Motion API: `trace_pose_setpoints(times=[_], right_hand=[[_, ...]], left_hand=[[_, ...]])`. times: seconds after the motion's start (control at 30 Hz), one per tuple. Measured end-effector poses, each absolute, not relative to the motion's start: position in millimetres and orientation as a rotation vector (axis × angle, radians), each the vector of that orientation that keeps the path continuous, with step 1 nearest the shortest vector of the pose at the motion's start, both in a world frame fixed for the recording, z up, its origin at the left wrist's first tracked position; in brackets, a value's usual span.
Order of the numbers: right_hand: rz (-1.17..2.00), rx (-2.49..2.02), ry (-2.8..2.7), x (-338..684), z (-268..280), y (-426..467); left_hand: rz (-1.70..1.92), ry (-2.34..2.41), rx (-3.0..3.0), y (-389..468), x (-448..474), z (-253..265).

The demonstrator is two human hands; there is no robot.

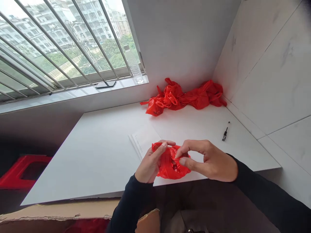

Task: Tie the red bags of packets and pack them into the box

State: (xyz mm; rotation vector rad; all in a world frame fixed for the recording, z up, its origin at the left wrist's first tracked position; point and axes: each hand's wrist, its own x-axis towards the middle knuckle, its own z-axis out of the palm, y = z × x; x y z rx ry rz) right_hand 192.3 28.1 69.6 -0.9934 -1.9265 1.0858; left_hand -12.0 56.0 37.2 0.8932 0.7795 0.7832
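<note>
A red plastic bag (171,168) is at the front edge of the white table, its mouth facing up. Small dark red and pale items (176,167) show inside, too small to name. My left hand (155,158) grips the bag's left rim between thumb and fingers. Over the bag's opening, my right hand (204,158) has its thumb and index fingertips close together in a pinch. Whatever those fingertips hold, if anything, I cannot make out. Partly behind the left hand and bag lies a white notebook (143,139) with a row of holes along one edge.
Several knotted red plastic bags (179,97) lie along the wall at the back of the white table (97,145). A black pen-like tool (225,134) rests at right. The windowsill holds a phone (106,84) and a clear bottle (133,64). A cardboard box (60,210) stands below the table's front.
</note>
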Motion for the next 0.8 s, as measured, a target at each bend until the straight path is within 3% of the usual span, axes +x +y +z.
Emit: trace_pose_setpoints(times=[0.2,0.37,0.53,0.67,0.8], right_hand=[[0.968,-0.967,-1.965,183.7,43.3,43.7],[1.288,-1.024,-1.876,176.1,8.6,60.0],[1.634,-0.862,-1.795,171.5,-7.5,68.7],[1.196,-1.101,-1.895,191.4,-0.8,65.0],[0.705,-1.546,-1.893,244.3,-20.1,43.9]], left_hand=[[0.780,0.786,1.340,43.6,-18.7,35.8],[1.002,1.264,2.207,38.8,-20.0,11.7],[0.883,1.426,2.523,37.3,-20.2,-9.7],[0.757,1.310,2.625,29.3,-33.5,-12.0],[0.370,1.571,2.478,-5.5,-51.2,-20.8]])
